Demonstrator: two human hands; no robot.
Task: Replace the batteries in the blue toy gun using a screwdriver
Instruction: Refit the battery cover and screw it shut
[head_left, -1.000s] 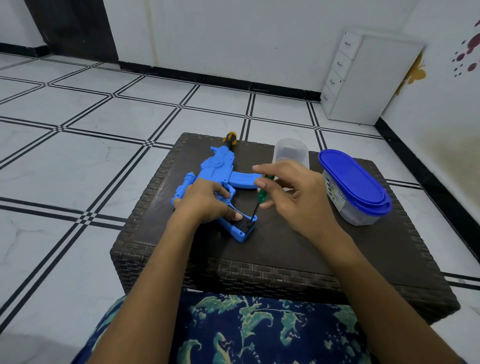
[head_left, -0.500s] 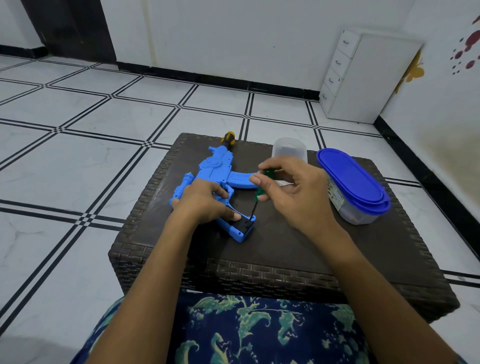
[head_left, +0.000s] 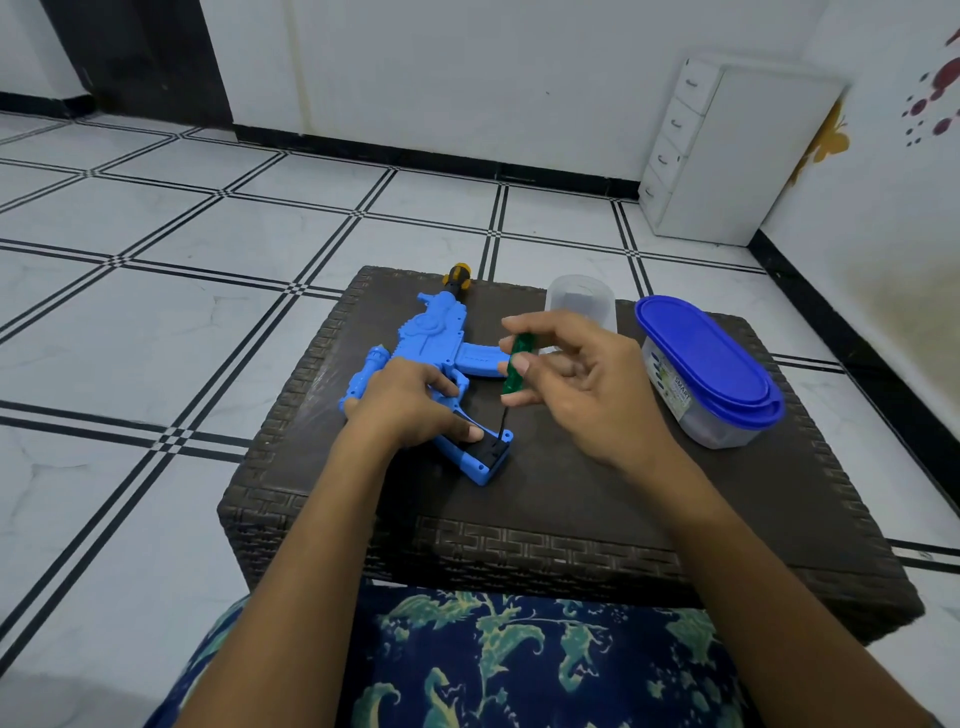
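The blue toy gun (head_left: 434, 345) lies flat on the dark woven table (head_left: 571, 519), its grip end pointing toward the person. The left hand (head_left: 410, 410) presses down on the middle of the gun, fingers curled over it, hiding the trigger area. The right hand (head_left: 576, 384) pinches the green-handled screwdriver (head_left: 517, 366) between thumb and fingertips, other fingers loosely spread; its thin shaft runs down to the black battery compartment (head_left: 488, 452) (the tip itself is too small to make out). Behind the gun, a yellow-and-black tool handle (head_left: 457, 274) is mostly hidden. A clear cup (head_left: 582, 299) stands partly behind the right hand, beside a blue-lidded container (head_left: 706, 369).
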